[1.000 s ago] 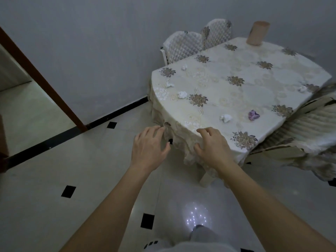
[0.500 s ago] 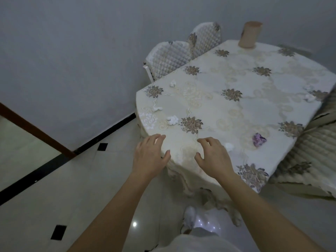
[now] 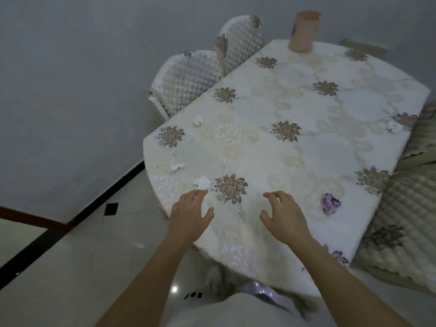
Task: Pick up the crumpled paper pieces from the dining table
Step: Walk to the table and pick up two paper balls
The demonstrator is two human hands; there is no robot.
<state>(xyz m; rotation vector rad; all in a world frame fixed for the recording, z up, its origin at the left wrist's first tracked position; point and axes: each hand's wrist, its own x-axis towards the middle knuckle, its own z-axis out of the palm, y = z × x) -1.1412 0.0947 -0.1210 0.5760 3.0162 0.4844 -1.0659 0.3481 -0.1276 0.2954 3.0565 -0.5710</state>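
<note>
Several crumpled paper pieces lie on the dining table, which has a cream floral cloth. A white piece sits just beyond my left hand; another white piece lies near the left edge, and one more white piece farther back. A purple piece lies to the right of my right hand. A far white piece rests at the right edge. Both hands hover over the near edge, fingers apart, holding nothing. The white piece seen earlier near my right hand is hidden.
A tan cylindrical holder stands at the table's far end. Two quilted chairs stand against the wall on the left; another covered chair presses against the right side. Tiled floor lies to the left.
The view has closed in on the table. Both hands, earlier short of its edge, now reach over the near edge, the left close to a white piece.
</note>
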